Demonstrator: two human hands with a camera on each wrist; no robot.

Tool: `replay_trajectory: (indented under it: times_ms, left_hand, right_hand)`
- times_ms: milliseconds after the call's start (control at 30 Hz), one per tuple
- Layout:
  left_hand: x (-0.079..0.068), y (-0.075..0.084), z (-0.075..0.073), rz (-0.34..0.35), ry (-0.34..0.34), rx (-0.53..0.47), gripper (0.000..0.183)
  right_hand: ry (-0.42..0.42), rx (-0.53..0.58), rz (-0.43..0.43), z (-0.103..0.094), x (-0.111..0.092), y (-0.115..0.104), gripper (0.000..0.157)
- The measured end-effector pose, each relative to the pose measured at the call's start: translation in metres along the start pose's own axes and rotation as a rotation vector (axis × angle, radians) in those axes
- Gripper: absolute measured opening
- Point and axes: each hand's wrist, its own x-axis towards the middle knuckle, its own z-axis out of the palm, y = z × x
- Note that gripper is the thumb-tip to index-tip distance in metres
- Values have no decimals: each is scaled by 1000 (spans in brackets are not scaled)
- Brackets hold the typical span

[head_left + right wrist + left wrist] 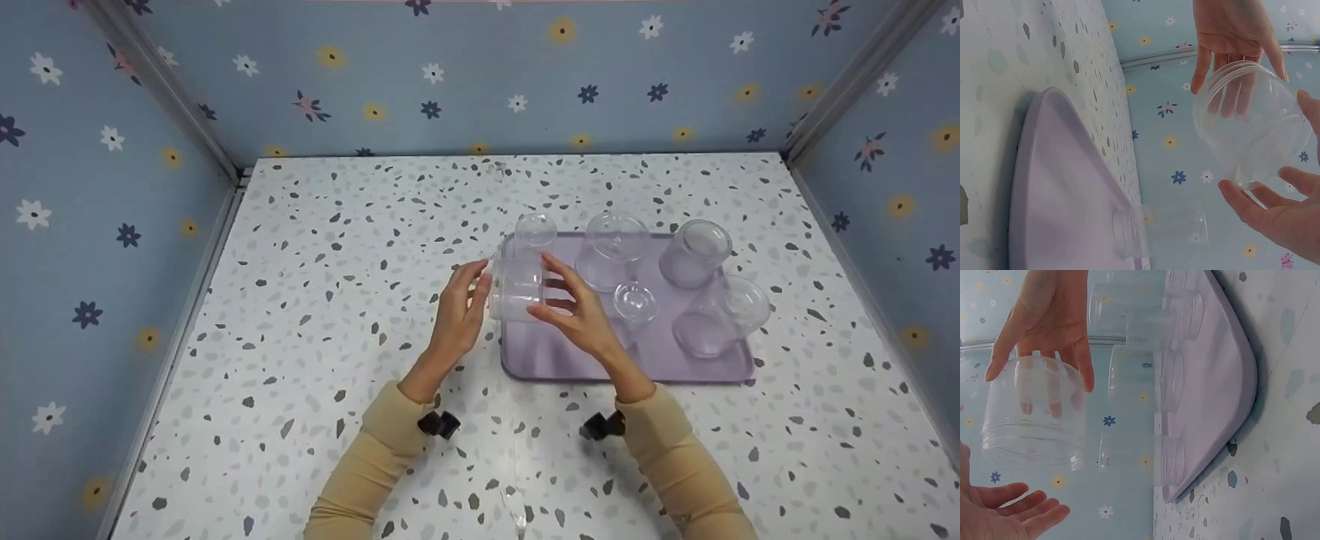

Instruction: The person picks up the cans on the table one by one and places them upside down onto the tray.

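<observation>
A clear, wide jar is held on its side above the left end of a lilac tray. My right hand grips the jar's base end, thumb and fingers spread around it. At the threaded mouth end is my left hand, palm facing the jar. In the left wrist view, the left hand's fingers stretch out straight, apart from the jar's rim. From the right wrist view, the jar's threaded rim appears in front of the left hand. No lid is visible on it.
Several other clear jars stand on the tray, including a tall one at the back right and a narrower one near the right hand. The speckled table is bounded by flower-patterned walls.
</observation>
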Motion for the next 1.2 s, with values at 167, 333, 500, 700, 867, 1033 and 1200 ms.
replay_trajectory:
  times_ms: [167, 333, 500, 700, 867, 1033, 1200]
  left_hand:
    - [0, -10, -2, -9, 33, 49, 39]
    - [0, -23, -4, -30, 43, 88, 39]
    - [-1, -33, -6, -63, 53, 106, 40]
    - [-3, -42, -7, -121, 38, 113, 44]
    - [-4, -47, -9, -136, 25, 108, 45]
    - [-4, -51, -10, -161, -3, 143, 47]
    - [-4, -54, -11, -219, -48, 211, 52]
  right_hand:
    - [2, -101, -21, -4, -1, 17, 69]
    - [-12, -299, -49, -8, -2, 34, 73]
    - [-52, -452, -62, -9, -3, 36, 74]
    - [-105, -567, -74, -9, -2, 37, 74]
    - [-144, -644, -83, -10, 0, 37, 74]
    - [-210, -729, -1, -11, 2, 34, 76]
    - [-270, -827, 65, -12, 4, 32, 77]
